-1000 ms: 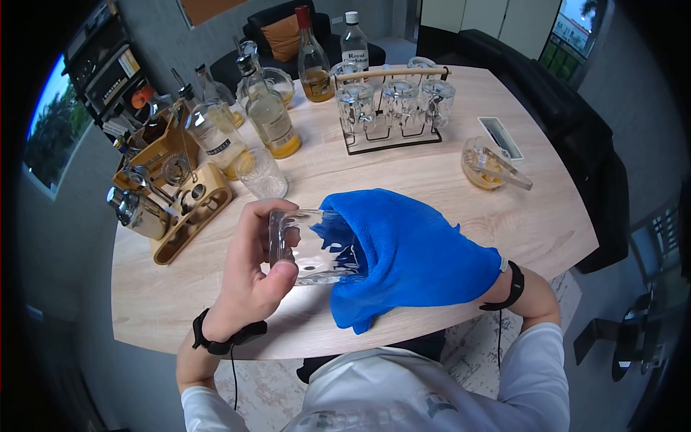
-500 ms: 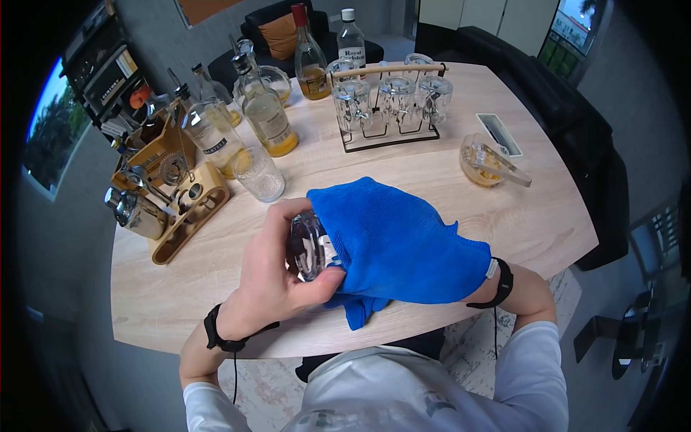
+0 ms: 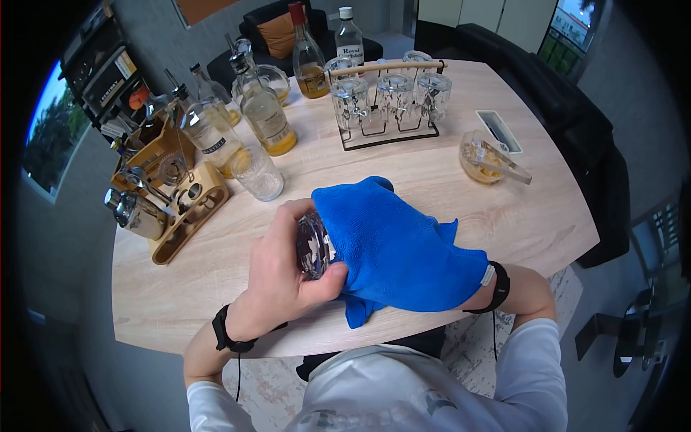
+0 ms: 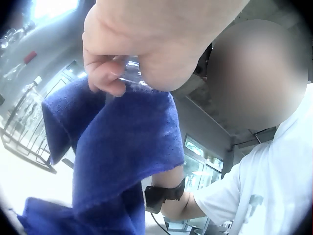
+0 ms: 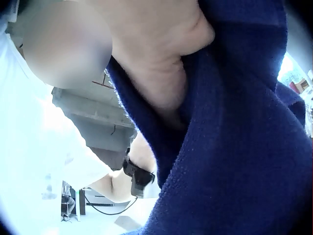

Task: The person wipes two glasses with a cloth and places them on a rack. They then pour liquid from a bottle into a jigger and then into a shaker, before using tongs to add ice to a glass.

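Observation:
My left hand (image 3: 284, 270) grips a clear glass tumbler (image 3: 313, 245) above the table's front edge, with the glass's thick base turned towards me. A blue cloth (image 3: 396, 245) drapes over my right hand and covers the rest of the glass. In the head view the right hand is hidden under the cloth; only its wrist band (image 3: 497, 284) shows. The left wrist view shows my left hand's fingers (image 4: 105, 78) curled round the glass (image 4: 128, 72), with the cloth (image 4: 122, 147) hanging below. In the right wrist view, my right hand (image 5: 156, 63) is wrapped in folds of the cloth (image 5: 234, 147).
Several liquor bottles (image 3: 263, 115) stand at the back left, and a wire rack of glasses (image 3: 385, 97) at the back centre. An empty tumbler (image 3: 259, 173), a wooden bar-tool holder (image 3: 183, 205) and a metal shaker (image 3: 137, 212) are on the left. A glass dish with tongs (image 3: 486, 162) is on the right.
The glass has turned from lying sideways to base-on towards me. The cloth has pushed further over it, and both hands have shifted a little to the right.

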Demonstrator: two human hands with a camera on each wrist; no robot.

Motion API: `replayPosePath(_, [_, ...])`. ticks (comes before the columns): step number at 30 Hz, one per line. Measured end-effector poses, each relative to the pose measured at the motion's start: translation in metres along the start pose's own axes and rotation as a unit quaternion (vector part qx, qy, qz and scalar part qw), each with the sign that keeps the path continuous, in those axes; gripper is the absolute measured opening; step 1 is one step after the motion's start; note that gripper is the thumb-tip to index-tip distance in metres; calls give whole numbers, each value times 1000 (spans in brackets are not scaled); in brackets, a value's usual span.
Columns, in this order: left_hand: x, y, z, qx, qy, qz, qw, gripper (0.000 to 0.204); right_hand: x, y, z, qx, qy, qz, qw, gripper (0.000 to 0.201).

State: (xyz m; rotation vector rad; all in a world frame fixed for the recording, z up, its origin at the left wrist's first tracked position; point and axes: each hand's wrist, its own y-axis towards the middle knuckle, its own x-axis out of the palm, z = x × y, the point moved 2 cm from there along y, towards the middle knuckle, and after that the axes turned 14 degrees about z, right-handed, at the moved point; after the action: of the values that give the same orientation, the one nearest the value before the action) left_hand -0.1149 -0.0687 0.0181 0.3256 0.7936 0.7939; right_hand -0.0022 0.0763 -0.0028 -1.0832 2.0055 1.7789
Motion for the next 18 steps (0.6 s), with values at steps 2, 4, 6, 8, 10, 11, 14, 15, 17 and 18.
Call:
replayPosePath(2, [1, -1, -6, 16, -91, 28, 995, 71, -13, 10, -7, -39, 10, 28, 999, 66])
replayPosePath(4, [-3, -3, -8, 19, -96, 27, 995, 74, -22, 21, -14, -8, 52, 6, 999, 67])
replayPosePath(6, [-10, -5, -9, -35, -137, 0, 990, 77, -28, 29, -17, 27, 36, -48, 998, 70])
replayPosePath(8, [-13, -5, -17, -22, -167, 3, 986, 79, -48, 46, -19, 164, 107, -164, 967, 73])
replayPosePath(10, [-14, -6, -30, -10, -196, 7, 981, 80, -48, 36, -13, 282, 181, -258, 906, 75])
replayPosePath(11, [-13, -4, -35, 49, -227, -4, 973, 82, -36, 17, -5, 282, 293, -162, 899, 66])
replayPosePath(14, [-15, 4, -40, 162, -269, -36, 949, 90, -31, -2, 9, 252, 388, -101, 881, 61])
replayPosePath(15, [-18, 6, -35, 208, -194, -64, 957, 93, -31, -2, 9, 227, 377, -143, 886, 64])
replayPosePath(17, [-17, 7, -34, 244, -122, -89, 958, 99, -39, 3, 4, 255, 317, -158, 900, 77])
replayPosePath(18, [-15, 7, -35, 235, -127, -87, 960, 103, -42, 4, 2, 284, 257, -174, 907, 90])
